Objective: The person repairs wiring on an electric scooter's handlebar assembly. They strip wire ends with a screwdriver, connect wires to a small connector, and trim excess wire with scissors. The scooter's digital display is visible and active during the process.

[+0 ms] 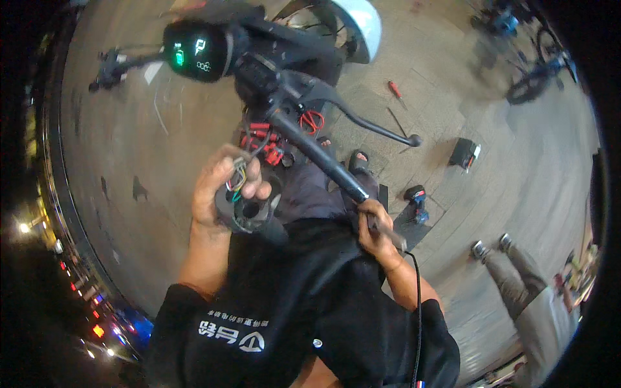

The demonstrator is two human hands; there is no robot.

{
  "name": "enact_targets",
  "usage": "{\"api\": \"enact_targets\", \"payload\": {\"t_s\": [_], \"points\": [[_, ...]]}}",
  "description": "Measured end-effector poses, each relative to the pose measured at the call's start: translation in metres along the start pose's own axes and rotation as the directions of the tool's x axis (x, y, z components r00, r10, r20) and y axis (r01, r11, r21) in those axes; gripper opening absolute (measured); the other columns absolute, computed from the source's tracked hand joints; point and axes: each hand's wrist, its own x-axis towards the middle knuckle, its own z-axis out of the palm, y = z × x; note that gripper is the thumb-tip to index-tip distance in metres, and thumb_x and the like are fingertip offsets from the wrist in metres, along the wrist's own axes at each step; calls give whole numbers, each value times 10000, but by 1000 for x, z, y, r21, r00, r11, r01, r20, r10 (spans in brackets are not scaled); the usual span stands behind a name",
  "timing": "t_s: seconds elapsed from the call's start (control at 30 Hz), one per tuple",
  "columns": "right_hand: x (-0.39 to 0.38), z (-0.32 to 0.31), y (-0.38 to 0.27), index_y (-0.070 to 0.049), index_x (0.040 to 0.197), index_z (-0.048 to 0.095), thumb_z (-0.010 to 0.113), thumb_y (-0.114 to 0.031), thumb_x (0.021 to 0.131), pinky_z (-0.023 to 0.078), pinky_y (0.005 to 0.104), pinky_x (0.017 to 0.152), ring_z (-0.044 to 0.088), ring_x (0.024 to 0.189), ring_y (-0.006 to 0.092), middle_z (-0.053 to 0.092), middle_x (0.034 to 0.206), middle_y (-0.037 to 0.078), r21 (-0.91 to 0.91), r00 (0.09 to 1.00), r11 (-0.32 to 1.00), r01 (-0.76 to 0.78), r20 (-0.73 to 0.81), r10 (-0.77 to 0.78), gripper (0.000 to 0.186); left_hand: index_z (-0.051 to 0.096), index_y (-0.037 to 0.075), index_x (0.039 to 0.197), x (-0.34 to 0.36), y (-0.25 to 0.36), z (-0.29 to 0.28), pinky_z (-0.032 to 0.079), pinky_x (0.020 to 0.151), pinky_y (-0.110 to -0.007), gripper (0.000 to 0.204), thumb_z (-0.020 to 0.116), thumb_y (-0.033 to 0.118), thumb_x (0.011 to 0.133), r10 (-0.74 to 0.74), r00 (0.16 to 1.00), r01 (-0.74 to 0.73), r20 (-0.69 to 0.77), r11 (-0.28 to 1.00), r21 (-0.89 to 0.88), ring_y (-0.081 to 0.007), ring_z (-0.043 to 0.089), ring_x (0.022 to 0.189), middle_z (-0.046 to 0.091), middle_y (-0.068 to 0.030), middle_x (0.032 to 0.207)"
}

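Two hands in view, well apart, each closed on a part; the left hand (pixel 217 187) is clamped on one dark housing (pixel 251 223), round and with openings in its face, and its bent fingers gather one bundle of thin multicoloured wires (pixel 239 173), the exact count of which cannot be told; the right hand (pixel 374 226) is wrapped round the lower end of one black handlebar tube (pixel 317 155); one short greyish rod (pixel 393 239) projects beyond that fist, and whether it joins the tube cannot be told; the left forearm rises nearly upright from its sleeve, with the fingers curled inward to the right; the right forearm slants up and inward; the housing is in front of the torso, left of the tube; above are one brake lever (pixel 369 124) beside the tube, one lit display (pixel 197 55) and one pale blue shell (pixel 363 29); below the handlebar lie several red tools (pixel 266 143), too crowded to count, and one red cable (pixel 312 121); on the paved ground (pixel 436 113) to the right are one red-handled screwdriver (pixel 394 89), one thin dark rod (pixel 396 123) and one dark box (pixel 462 154); one cordless drill (pixel 417 204) lies near the right hand; one other person (pixel 543 317) stands at the far right.
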Motion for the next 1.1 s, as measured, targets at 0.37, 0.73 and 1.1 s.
{"api": "enact_targets", "payload": {"t_s": [0.37, 0.73, 1.1], "points": [[-6, 150, 277, -56, 1075, 629, 652, -285, 861, 528, 359, 775, 680, 902, 278, 703, 954, 129, -456, 823, 873, -172, 421, 382, 314, 612, 1, 1000, -2, -13, -10, 520, 657, -331, 185, 591, 160, 907, 134, 990, -124, -53, 978, 167, -161, 594, 662, 613, -116, 834], [24, 296, 179, 13, 990, 648, 650, -169, 875, 502, 323, 732, 653, 788, 210, 683, 856, 173, -139, 844, 984, -116, 508, 171, 215, 648, 14, 835, 24, -47, -4, 463, 598, -265, 87, 637, 100, 849, 333, 943, -329, -23, 939, 103, -93, 572, 660, 645, -29, 754], [-26, 321, 389, -39, 956, 669, 620, -291, 829, 512, 479, 805, 638, 925, 408, 672, 960, 209, -551, 594, 819, 163, 717, 364, 287, 574, -49, 679, 53, -94, -25, 474, 620, -402, 109, 652, 25, 693, 666, 746, -666, 27, 746, 6, -329, 646, 683, 607, -228, 694]]}}
